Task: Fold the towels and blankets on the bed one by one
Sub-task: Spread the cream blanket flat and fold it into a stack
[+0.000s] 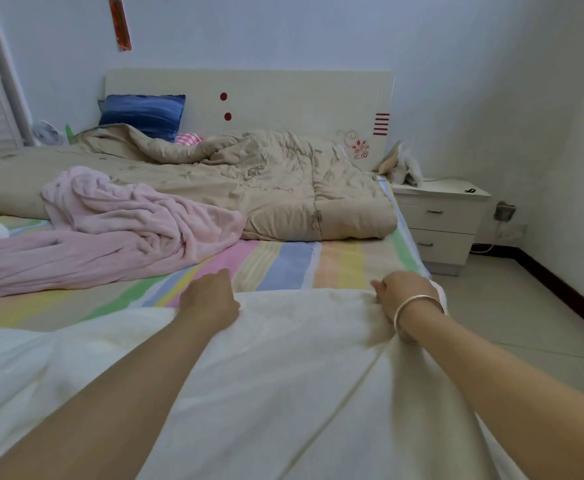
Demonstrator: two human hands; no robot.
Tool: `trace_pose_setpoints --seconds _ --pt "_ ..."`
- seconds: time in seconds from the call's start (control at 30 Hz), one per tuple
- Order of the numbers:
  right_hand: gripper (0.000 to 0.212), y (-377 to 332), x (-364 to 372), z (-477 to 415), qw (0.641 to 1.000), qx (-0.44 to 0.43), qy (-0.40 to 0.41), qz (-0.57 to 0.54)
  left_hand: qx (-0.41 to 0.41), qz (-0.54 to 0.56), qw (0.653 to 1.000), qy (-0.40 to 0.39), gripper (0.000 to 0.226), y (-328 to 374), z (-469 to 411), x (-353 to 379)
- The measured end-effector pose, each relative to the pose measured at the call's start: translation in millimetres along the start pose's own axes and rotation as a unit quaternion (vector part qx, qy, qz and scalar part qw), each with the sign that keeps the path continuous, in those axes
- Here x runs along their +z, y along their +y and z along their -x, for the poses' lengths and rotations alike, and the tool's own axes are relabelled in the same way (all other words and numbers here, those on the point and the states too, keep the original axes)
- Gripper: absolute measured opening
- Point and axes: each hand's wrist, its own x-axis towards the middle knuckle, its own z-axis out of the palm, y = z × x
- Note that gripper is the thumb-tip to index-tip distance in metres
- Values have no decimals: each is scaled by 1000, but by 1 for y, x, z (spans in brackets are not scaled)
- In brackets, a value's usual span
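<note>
Bedroom with pale walls, and a bed under a pastel striped sheet (283, 258) stretches away from me to a cream headboard (283, 98) with red dots. Right in front of me lies the white soft cloth (283, 375), a towel or light blanket, spread over the near end of the bed, with long creases running toward me.

Both my arms reach out to its far edge. My right hand (404, 292), a silver bangle (418, 306) on the wrist, is at the far right corner near the bed's side; the fingers are curled and the fabric bunches under them, so I've got hold of that corner. My left hand (211, 299) sits on the same far edge, well apart from the right, knuckles up, fingers bent down over the hem onto the sheet. The fingertips are hidden, so I can't tell whether they pinch the cloth or only press on it.

Beyond, to the left, a crumpled pink fleece blanket (127, 223) lies in a heap. Behind it a rumpled beige quilt (249, 181) covers the head of the bed, with a blue pillow (143, 114) against the headboard. A white two-drawer nightstand (439, 216) stands at the right.
</note>
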Motion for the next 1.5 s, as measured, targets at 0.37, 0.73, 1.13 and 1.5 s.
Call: trace_pose_setpoints --seconds 0.37,0.73,1.13,1.5 --pt "35 16 1 -38 994 82 10 71 17 -172 959 226 25 38 -28 -83" --pt "29 -18 9 -79 957 74 87 -268 26 25 997 74 80 36 -77 10" --pt "45 -23 58 -51 977 -119 44 -172 72 -232 957 161 47 31 -69 64" --pt "29 72 27 -27 991 114 9 -73 109 85 989 -56 64 64 15 46"
